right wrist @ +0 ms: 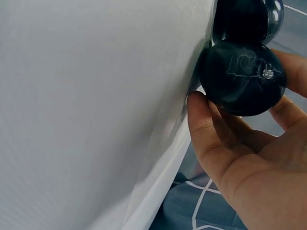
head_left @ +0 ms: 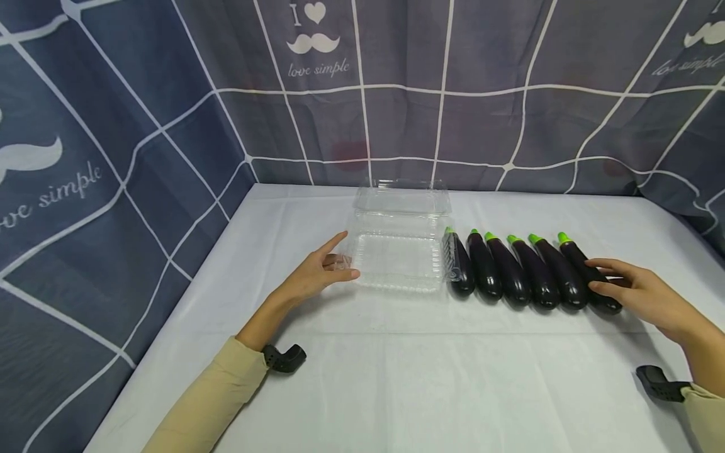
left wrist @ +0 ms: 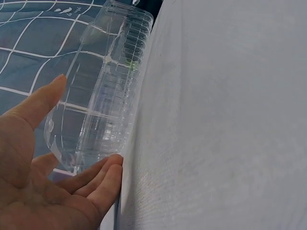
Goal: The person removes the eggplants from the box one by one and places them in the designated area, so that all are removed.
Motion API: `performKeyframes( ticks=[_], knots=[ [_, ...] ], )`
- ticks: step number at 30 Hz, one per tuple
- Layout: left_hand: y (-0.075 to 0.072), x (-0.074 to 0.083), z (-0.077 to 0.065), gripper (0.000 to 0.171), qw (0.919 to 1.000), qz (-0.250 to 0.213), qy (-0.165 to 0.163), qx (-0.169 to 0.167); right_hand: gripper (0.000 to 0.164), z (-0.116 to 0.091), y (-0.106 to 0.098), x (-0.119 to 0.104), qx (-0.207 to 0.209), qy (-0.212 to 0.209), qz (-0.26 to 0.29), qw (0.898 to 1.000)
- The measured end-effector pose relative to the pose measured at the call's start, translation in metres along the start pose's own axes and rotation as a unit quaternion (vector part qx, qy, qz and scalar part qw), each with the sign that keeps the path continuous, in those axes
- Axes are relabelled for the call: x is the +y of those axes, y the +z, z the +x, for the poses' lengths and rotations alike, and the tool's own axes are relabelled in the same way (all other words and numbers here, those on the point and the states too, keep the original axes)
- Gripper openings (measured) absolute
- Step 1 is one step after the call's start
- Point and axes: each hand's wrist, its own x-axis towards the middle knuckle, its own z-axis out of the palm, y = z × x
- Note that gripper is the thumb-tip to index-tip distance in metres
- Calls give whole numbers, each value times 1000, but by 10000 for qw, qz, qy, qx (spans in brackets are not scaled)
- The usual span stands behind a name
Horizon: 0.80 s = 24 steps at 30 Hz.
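Note:
An open clear plastic clamshell container (head_left: 399,258) lies on the white table with its lid tilted back. My left hand (head_left: 321,272) is at the container's left side, fingers spread and fairly straight, fingertips right at its edge. In the left wrist view, the container's ridged wall (left wrist: 103,96) stands between thumb and fingers. Right of the container, several dark eggplants (head_left: 538,277) with bright green tips lie side by side in a row. My right hand (head_left: 637,289) grips the rightmost eggplant (head_left: 583,264) near its thick end. The right wrist view shows its rounded bottom (right wrist: 244,79) between my thumb and fingers.
The leftmost eggplant (head_left: 463,277) lies against the container's right edge, seen partly through the plastic. Grey-blue checked curtains (head_left: 408,119) enclose the table's back and left side. White cloth covers the table (head_left: 430,384).

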Motion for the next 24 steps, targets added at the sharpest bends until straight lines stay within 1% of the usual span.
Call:
performKeyframes(
  ticks=[2,9,12,16,18,21,24],
  knots=[
    [0,1,0,93,10000,-39,1,-6,51,-1,0,0,-6,1,26,10000],
    [-1,3,1,92,9999,-13,93,-143,63,-6,1,-1,-33,286,-73,9996],
    [-1,2,0,91,9999,25,36,-97,66,-5,3,-4,1,290,-62,9996],
    [-4,1,-5,92,9998,165,3,-108,64,-4,2,-7,170,141,-123,9997],
    [-7,2,-8,93,9996,252,52,-128,62,-3,1,-10,276,38,-121,9995],
    [-14,4,-11,91,9993,367,93,13,58,-2,1,-19,390,-95,-160,9991],
    [-21,7,-11,87,9977,578,102,345,53,1,3,-33,468,-390,-134,9981]
  ],
)
